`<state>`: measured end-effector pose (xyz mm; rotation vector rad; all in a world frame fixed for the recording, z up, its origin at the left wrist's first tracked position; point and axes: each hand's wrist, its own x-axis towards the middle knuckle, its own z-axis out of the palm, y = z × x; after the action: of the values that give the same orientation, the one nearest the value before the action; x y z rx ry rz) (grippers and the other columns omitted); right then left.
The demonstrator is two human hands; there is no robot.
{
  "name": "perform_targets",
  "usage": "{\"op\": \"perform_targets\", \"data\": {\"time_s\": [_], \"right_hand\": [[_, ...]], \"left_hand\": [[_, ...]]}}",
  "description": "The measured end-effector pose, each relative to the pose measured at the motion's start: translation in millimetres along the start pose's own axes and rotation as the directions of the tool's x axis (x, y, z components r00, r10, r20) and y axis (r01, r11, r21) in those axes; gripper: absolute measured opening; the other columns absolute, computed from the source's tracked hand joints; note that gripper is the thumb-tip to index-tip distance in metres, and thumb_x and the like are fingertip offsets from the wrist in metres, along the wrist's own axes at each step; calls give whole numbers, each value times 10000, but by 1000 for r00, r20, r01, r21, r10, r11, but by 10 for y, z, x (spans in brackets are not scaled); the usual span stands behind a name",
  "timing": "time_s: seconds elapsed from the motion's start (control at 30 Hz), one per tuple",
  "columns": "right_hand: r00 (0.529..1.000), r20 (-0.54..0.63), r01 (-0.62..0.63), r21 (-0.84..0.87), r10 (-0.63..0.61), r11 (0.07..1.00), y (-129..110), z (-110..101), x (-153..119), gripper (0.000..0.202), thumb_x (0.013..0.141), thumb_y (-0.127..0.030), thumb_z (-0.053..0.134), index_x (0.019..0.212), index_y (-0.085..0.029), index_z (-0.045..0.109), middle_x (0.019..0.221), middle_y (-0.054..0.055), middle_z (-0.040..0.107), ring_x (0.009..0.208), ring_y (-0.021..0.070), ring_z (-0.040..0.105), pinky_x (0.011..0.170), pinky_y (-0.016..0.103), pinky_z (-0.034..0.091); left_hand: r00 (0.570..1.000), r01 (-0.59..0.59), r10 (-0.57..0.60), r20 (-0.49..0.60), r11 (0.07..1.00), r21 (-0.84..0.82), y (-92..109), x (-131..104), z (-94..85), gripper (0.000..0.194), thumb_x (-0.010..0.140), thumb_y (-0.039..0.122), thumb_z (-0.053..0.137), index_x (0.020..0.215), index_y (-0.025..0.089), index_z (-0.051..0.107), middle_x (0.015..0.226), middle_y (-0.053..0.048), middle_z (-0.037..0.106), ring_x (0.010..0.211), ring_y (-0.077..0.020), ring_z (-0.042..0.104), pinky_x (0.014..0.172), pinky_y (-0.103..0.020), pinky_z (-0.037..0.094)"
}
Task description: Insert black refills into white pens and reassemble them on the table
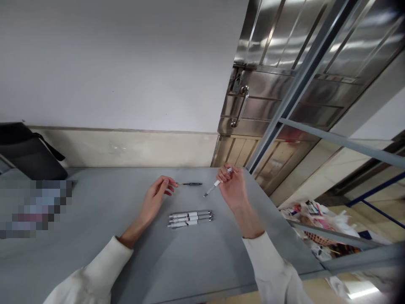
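My right hand [234, 185] is closed around a white pen [217, 183]. The pen tilts, its metallic tip pointing down and left above the grey table. On the left, my left hand [158, 190] has loosely bent fingers, spread apart, with the thumb clear of the tabletop items. Its index fingertip is at the thin end of a slim dark pen-like piece [192, 183]; I cannot tell whether they touch. Between my forearms, several white pens [190, 218] lie side by side, their silvery ends toward the right.
A black bag [34, 152] stands at the table's far left, with a blurred-out patch before it. The wall borders the back of the grey table [126, 270]. Metal frame bars [268, 131] rise at the right, near a steel door [278, 93]. Plastic bags [332, 221] lie beyond.
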<state>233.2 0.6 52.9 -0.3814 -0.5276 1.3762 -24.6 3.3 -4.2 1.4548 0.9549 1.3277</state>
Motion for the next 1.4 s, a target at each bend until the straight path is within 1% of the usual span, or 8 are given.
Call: {"op": "perform_targets", "data": {"time_s": [0.2,0.33,0.43,0.5,0.87,1.03,1.17,1.4], "right_hand": [[999,3,40,-28,-40,999,6,61,-48,193,975,-241,547,791,-212,595,642,-61,279,551,132,293,528,229,379],[997,9,73,-46,-73,996,-11,53,-49,155,947,-236,562,795,-219,589,639,-67,236,544,136,270,520,245,359],[994,20,105,-65,-104,992,-23,48,-58,175,965,-296,562,804,-228,581,650,-64,238,549,140,278,539,260,378],[995,29,96,-87,-94,992,-25,56,-70,181,965,-322,565,808,-233,579,653,-64,235,549,144,278,544,271,383],[994,46,102,-80,-99,992,-15,82,-87,168,942,-268,556,784,-222,589,660,-58,228,563,148,259,541,270,353],[993,54,115,-142,-109,983,-1,84,-95,196,958,-358,581,805,-235,592,662,-57,244,558,151,273,552,290,370],[993,79,101,-145,-90,984,18,80,-94,161,942,-308,599,799,-235,600,665,-56,239,561,146,280,542,274,365],[993,57,107,-164,-99,981,34,73,-77,168,917,-326,624,775,-244,589,659,-57,264,556,151,285,544,303,373]], "left_hand": [[1000,0,0,6,1000,20,13,-5,12,345,1028,495,534,926,200,680,949,-68,719,834,-200,626,723,-304,516],[1000,1,-1,3,999,34,56,-13,20,346,1017,494,551,905,198,689,937,-70,717,834,-202,622,715,-298,515],[1000,3,-3,3,999,44,91,-19,24,361,1008,510,560,888,198,698,914,-73,717,827,-208,624,710,-303,515],[1000,3,-3,5,999,48,108,-23,27,361,1005,505,564,878,196,701,899,-73,715,822,-210,625,706,-302,515],[1000,-8,7,19,998,70,88,-31,25,346,1024,468,551,870,195,697,875,-60,701,802,-197,608,698,-290,500],[1000,-6,5,27,998,60,87,-30,31,348,1015,481,561,856,201,694,861,-55,698,785,-200,604,689,-293,496],[1000,-6,4,31,998,66,89,-32,35,347,1020,472,556,853,203,699,864,-55,700,792,-201,607,694,-294,494],[1000,-7,5,28,998,60,104,-34,39,343,1006,480,574,850,205,707,856,-57,701,787,-207,606,693,-298,491]]}}
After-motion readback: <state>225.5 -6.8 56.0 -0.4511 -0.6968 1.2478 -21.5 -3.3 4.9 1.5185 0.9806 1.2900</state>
